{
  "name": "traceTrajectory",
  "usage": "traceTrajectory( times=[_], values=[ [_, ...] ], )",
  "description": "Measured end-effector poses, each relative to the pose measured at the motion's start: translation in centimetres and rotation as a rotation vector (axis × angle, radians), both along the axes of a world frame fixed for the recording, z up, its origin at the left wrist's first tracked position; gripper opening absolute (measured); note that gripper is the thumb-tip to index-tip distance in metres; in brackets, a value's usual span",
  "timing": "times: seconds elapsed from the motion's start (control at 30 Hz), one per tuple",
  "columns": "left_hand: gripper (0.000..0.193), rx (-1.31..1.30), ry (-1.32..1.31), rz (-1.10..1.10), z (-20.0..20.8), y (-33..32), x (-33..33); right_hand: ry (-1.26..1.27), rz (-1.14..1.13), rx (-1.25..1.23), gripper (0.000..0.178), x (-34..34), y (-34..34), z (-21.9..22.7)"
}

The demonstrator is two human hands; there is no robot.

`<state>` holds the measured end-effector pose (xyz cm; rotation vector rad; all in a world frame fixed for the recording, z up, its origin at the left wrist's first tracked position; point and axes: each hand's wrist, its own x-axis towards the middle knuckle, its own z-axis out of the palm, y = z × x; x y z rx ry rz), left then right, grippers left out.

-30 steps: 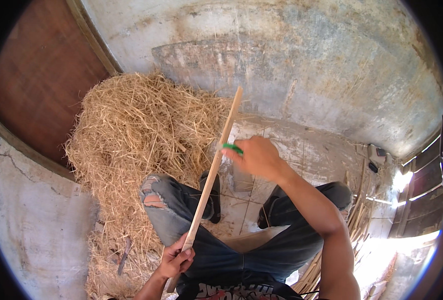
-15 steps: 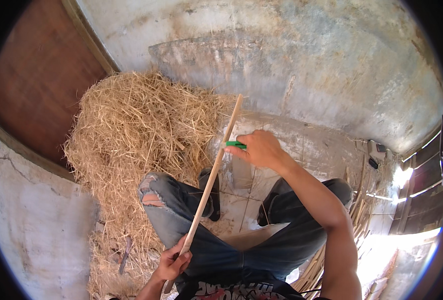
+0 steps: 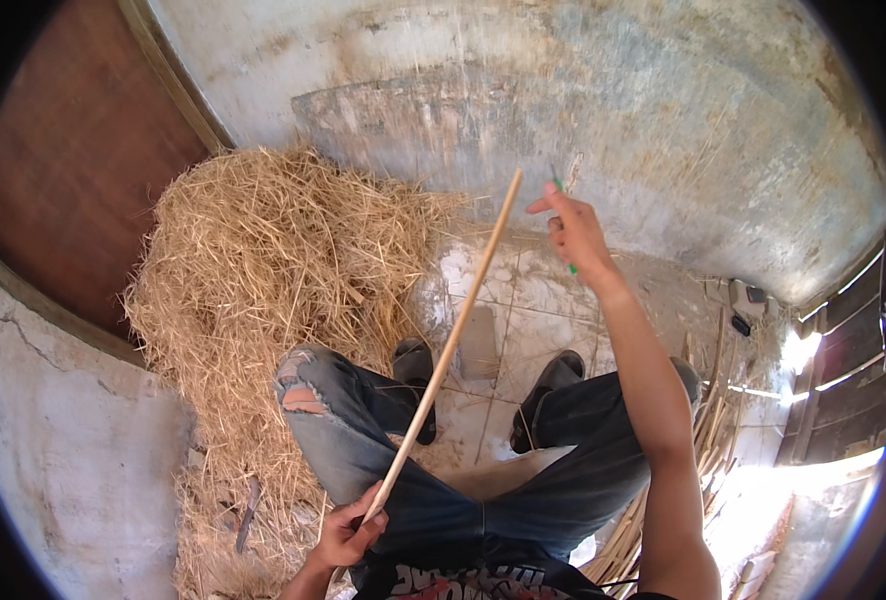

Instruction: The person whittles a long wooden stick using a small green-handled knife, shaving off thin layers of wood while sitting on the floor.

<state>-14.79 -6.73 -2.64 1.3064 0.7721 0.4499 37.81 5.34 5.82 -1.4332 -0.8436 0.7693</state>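
My left hand [image 3: 348, 532] is closed around the lower end of a long, pale bamboo strip [image 3: 453, 345]. The strip slants up and to the right over my left leg, its far end free in the air. My right hand [image 3: 578, 235] is raised beyond that far end, to its right and apart from it. In its curled fingers is a small green cutter [image 3: 560, 185], mostly hidden by the hand; one finger sticks out toward the strip.
A big heap of straw [image 3: 273, 250] fills the left side, with a knife [image 3: 250, 512] lying at its lower part. Bamboo strips [image 3: 628, 550] lie in a bundle at my right. Ahead rises a stained wall [image 3: 603, 90]. A brick-like block [image 3: 479, 343] sits on the tiles between my feet.
My right hand has lifted the cutter off the strip and moved it up and right, past the far end. The strip has swung slightly to the right; my left hand still grips it.
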Motion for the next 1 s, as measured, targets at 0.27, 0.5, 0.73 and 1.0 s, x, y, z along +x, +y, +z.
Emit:
traceTrajectory(
  times=[0.27,0.5,0.73,1.0],
  values=[
    [0.055,0.279,0.089,-0.024,-0.1,1.0,1.0,-0.032,0.072,0.024,0.05,-4.2,0.7,0.0],
    [0.056,0.553,0.152,-0.032,0.5,2.1,2.1,-0.245,0.248,0.077,0.052,-8.3,-0.3,-1.7],
    [0.055,0.59,0.157,0.067,1.0,2.6,3.3,-0.861,0.218,0.062,0.059,-10.3,-2.3,-0.5],
    [0.054,0.63,0.267,0.075,1.4,2.9,3.0,-1.112,0.324,0.045,0.06,-14.2,-3.8,-1.8]
  ],
)
